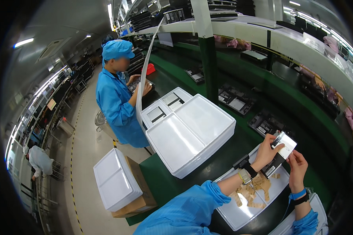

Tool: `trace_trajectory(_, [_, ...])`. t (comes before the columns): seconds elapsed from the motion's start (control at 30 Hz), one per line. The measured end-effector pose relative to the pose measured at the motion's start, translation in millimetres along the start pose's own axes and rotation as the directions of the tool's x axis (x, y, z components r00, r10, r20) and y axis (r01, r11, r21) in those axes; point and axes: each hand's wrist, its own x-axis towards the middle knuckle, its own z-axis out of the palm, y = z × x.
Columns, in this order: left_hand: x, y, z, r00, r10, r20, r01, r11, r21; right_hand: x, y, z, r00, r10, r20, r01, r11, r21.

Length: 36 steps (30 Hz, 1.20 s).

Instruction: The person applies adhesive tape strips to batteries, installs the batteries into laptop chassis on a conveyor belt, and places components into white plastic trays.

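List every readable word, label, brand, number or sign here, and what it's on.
No text is legible.
Pale panel at the left hand: faint marks, too small to read.
Black part below it: white label, too small.
Open device beyond the hands: pale label, too small.
Black item on the upper shelf: white labels, blurred.

The hands point(266, 153) hide part of the silver-and-black device point(287, 144), and the lower edge crops the left sleeve point(176, 209).

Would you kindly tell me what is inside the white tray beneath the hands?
Tan pieces lie scattered in the white tray. The left hand, left forearm and black part hide some of it; anything there cannot be seen.
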Motion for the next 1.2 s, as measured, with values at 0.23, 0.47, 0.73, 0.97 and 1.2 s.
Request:
trace_trajectory(0.23, [-6.5,10.4,5.1,0.972,-0.041,0.232,0.04,0.999,0.009,3.3,-4.0,-6.0,1.0,0.016,-0.008,-0.016,0.997,0.069])
trace_trajectory(0.47, [-4.5,3.5,7.9,0.919,0.027,0.392,0.041,0.986,-0.163,-0.5,1.5,-0.3,0.998,0.057,-0.008,-0.055,0.991,0.126])
trace_trajectory(0.73, [0.5,-7.2,12.8,0.918,-0.151,0.366,0.305,0.86,-0.41,6.5,10.7,-19.6,0.997,0.054,0.049,-0.054,0.998,-0.011])
trace_trajectory(0.97, [0.1,-22.1,11.8,0.994,-0.035,0.104,0.04,0.998,-0.05,-4.8,1.0,6.2,0.998,0.059,0.017,-0.059,0.998,0.005])
trace_trajectory(1.2, [-19.7,11.9,11.7,0.982,0.031,0.185,-0.041,0.998,0.054,-7.3,3.3,-3.5,0.999,-0.034,0.017,0.035,0.998,-0.057])
